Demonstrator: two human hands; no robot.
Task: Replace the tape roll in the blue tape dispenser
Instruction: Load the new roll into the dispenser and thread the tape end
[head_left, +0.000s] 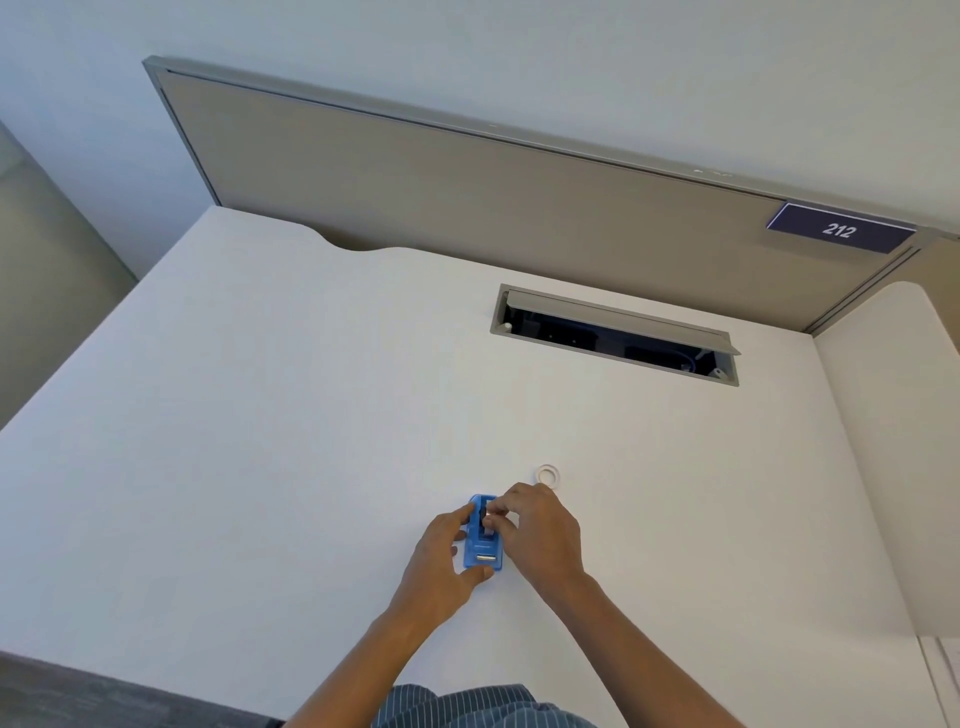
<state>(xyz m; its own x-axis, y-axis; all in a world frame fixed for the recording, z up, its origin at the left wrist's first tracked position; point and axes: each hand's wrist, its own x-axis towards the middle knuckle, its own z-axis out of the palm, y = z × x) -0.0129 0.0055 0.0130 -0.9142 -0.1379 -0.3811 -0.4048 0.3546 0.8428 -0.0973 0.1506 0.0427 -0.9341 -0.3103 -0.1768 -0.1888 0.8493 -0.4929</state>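
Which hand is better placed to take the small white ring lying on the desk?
The right hand, probably. The white ring lies just beyond its knuckles, while the left hand grips the blue dispenser on its far side.

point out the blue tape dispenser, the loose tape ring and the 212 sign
blue tape dispenser (484, 555): head view, on its near blue body between the hands
tape ring (547, 475): head view, on the ring's white rim, lying on the desk
212 sign (840, 229): head view, on the printed number
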